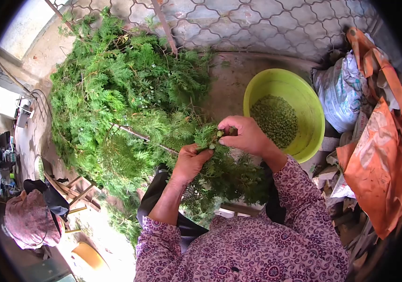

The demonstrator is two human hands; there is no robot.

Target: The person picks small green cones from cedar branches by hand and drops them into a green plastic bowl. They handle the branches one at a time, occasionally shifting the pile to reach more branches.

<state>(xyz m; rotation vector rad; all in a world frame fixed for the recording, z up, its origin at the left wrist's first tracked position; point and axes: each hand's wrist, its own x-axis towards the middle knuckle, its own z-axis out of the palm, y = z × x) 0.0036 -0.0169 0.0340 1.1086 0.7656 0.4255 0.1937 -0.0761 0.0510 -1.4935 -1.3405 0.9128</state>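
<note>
- The left hand (189,163) pinches a sprig (205,136) between thumb and fingers, above the lap.
- The right hand (244,135) is narrow, thumb and forefinger bent round a small green cone (220,134) at the sprig's end; whether they grip it, I cannot tell.
- The sprig should be very light and springy, its flat leaves soft and easily torn; the stem, just behind the cone, looks the best hold.
- The cone looks firm but small — a fingertip pinch suits it, and it could roll away if dropped.
- The big branch pile (116,94) looks bulky yet loose; its bare stem (140,135) seems stiff enough to lift by.
- The basin (314,105) is wide, round and yellow-green, beyond the right hand; green cones (276,117) lie heaped in its bottom, well below the rim.
- Beside it stands a pale sack (339,94), then an orange sack (374,174) — contents hidden in both.
</note>
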